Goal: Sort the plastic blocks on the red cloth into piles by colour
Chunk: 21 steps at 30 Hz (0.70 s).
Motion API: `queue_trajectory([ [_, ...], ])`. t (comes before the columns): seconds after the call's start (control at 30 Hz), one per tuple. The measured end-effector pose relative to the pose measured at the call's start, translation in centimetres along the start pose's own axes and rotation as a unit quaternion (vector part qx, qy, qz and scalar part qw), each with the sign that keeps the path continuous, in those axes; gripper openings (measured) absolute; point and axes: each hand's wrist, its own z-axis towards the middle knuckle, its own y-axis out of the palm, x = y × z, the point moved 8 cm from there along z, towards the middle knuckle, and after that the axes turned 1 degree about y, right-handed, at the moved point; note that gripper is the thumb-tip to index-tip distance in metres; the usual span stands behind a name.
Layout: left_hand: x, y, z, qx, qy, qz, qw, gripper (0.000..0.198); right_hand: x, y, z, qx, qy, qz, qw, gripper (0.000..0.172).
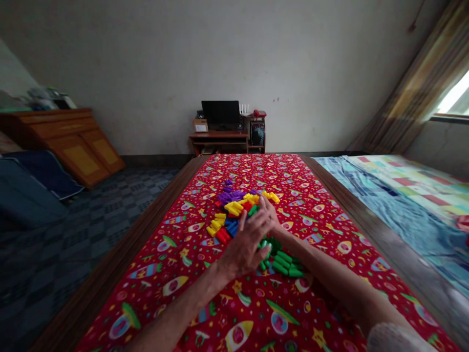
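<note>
Small plastic toy pieces lie in a loose heap on a red patterned cloth (238,293), sorted roughly by colour. My left hand (247,244) reaches over the near side of the heap with its fingers apart, the thumb beside green pieces (284,261). Just beyond it, my right hand (270,212) has its fingers stretched forward beside yellow pieces (271,197); the left fingers partly cover it. Purple pieces (231,196) are at the back, with more yellow, blue pieces (231,227) and red pieces (223,235) left of my hands. Anything under my palms is hidden.
The cloth covers a long table with a brown wooden edge (146,234). To the right is a bed with a blue and patchwork cover (395,195). Ahead, a small desk (220,134) holds a monitor (221,115). A wooden cabinet (80,146) stands at left.
</note>
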Motion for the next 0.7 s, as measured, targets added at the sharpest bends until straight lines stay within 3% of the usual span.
queue_trajectory([
  [0.07, 5.7, 1.7, -0.2, -0.056, 0.144, 0.009, 0.988, 0.039, -1.3, 0.7, 1.1, -0.020, -0.013, 0.023, 0.999, 0.068],
  [0.13, 10.0, 3.6, -0.9, -0.100, 0.268, 0.016, 0.958, 0.032, -2.1, -0.7, 2.3, -0.007, -0.042, 0.030, 0.999, 0.070],
  [0.23, 11.4, 6.0, -0.4, -0.119, 0.294, 0.023, 0.948, 0.027, -1.1, -5.3, 3.7, 0.053, -0.057, -0.009, 0.997, 0.075],
  [0.33, 8.4, 7.5, 1.7, -0.114, 0.224, 0.061, 0.966, 0.026, 2.3, -9.7, 4.3, 0.103, -0.007, -0.087, 0.991, 0.079],
  [0.43, 3.5, 7.8, 3.4, -0.124, 0.139, 0.118, 0.975, 0.022, 5.1, -11.2, 4.3, 0.098, 0.024, -0.154, 0.983, 0.078],
  [0.53, -1.0, 7.1, 3.6, -0.139, 0.078, 0.147, 0.976, 0.020, 6.0, -9.5, 4.9, 0.068, 0.008, -0.167, 0.984, 0.071],
  [0.7, -5.6, 4.4, 2.0, -0.122, 0.017, 0.171, 0.978, 0.021, 5.0, -2.9, 7.4, 0.012, 0.000, -0.135, 0.991, 0.064],
])
